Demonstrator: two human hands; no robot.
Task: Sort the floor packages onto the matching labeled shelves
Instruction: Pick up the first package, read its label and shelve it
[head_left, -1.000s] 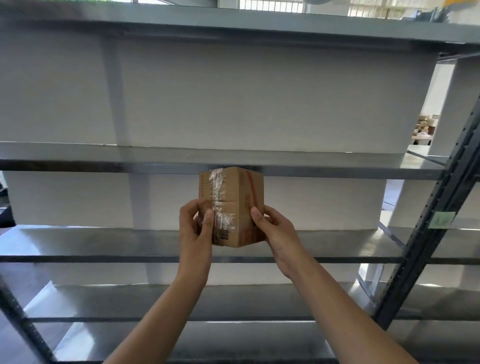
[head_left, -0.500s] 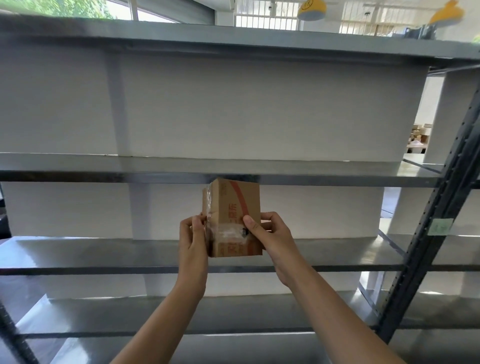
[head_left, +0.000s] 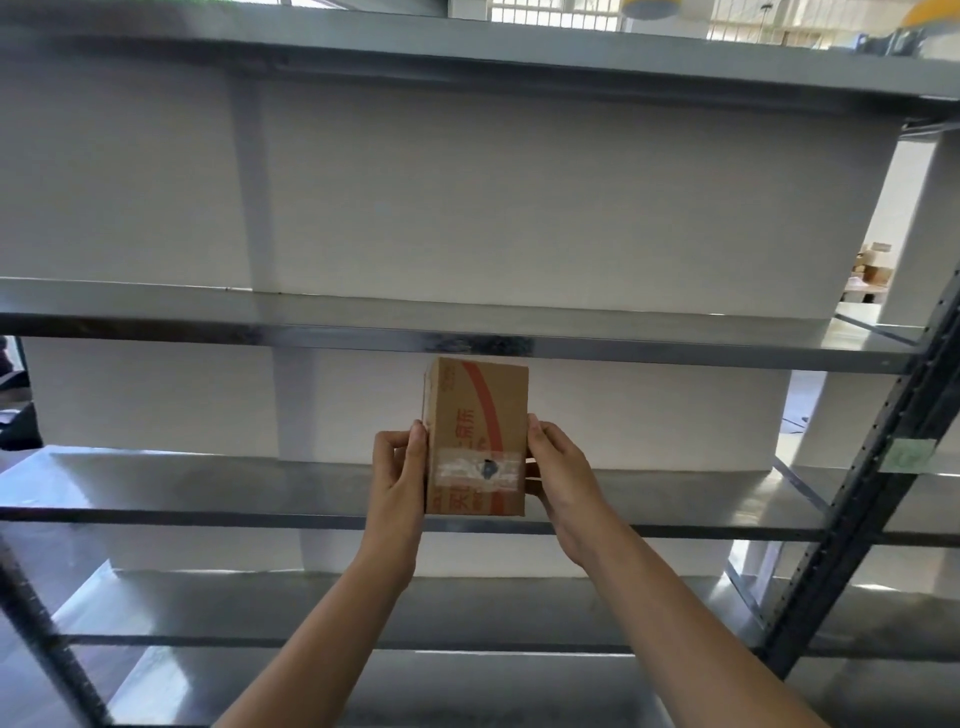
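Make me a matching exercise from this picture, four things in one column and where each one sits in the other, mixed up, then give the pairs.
Things
1. cardboard box
2. left hand
3. right hand
4. green tag

Places
A. stuck on the dark upright post at the right
B. gripping the box's right edge
C. held up in front of the shelves, between both hands
D. gripping the box's left edge

Pairs: 1-C, 2-D, 3-B, 4-A
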